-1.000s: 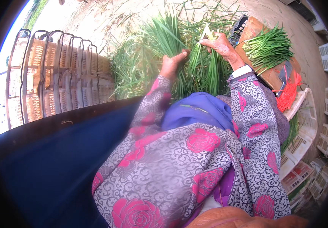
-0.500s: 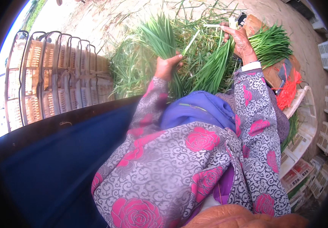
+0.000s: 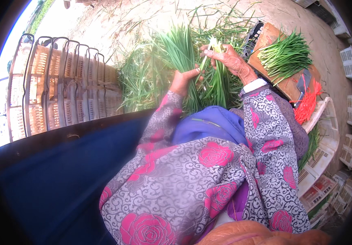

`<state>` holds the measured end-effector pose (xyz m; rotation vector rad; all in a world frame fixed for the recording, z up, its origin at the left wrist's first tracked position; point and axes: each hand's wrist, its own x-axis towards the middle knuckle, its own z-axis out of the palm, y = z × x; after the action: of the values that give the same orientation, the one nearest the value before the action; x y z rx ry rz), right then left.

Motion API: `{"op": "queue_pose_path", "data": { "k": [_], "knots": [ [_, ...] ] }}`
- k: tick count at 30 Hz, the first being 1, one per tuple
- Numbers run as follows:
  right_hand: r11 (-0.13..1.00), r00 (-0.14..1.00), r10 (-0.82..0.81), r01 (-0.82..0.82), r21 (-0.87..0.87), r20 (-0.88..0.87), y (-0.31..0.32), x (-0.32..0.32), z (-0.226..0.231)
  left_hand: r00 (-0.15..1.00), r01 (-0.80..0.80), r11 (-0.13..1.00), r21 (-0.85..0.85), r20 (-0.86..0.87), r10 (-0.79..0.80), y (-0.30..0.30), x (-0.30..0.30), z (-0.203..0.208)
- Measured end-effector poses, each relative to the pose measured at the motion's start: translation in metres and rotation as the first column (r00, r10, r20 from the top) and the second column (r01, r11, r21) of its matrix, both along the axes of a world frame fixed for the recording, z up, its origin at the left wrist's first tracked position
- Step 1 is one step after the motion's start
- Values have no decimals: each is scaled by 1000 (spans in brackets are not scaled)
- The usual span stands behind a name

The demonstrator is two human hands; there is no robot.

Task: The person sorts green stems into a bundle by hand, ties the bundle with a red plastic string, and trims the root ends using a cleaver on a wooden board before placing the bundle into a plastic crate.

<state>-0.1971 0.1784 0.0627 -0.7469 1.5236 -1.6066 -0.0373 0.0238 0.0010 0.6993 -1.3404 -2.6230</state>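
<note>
- The left hand point(image 3: 183, 80) is closed round a thick bunch of long green chive-like leaves point(image 3: 179, 49), gripping it near the lower stems so the blades fan upward
- The right hand point(image 3: 230, 60) has its fingers curled, pinching a few pale-ended stalks point(image 3: 211, 45) just beside that bunch
- The step in hand looks like gathering and tidying stalks into the held bunch; the next move probably calls for laying the pinched stalks flush against it with ends level
- A loose heap of green leaves point(image 3: 143, 77) lies under and around both hands
- A brown cardboard sheet point(image 3: 270, 36) with a sorted bundle point(image 3: 287, 55) sits to the right, with red ties point(image 3: 307, 105) near it
- Stacked brown plastic crates point(image 3: 61, 90) close off the left; white crates point(image 3: 322, 151) crowd the right; bare ground lies open beyond the heap
</note>
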Motion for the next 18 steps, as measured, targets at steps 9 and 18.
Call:
{"op": "queue_pose_path", "data": {
  "k": [9,18],
  "knots": [
    [924,932,-361,350,-152,-46,24,-50,5,950,309,944,-112,7,-311,-8,12,24],
    [975,953,-195,214,58,-232,16,-38,19,988,139,988,70,56,-143,-8,20,9]
  ]
}}
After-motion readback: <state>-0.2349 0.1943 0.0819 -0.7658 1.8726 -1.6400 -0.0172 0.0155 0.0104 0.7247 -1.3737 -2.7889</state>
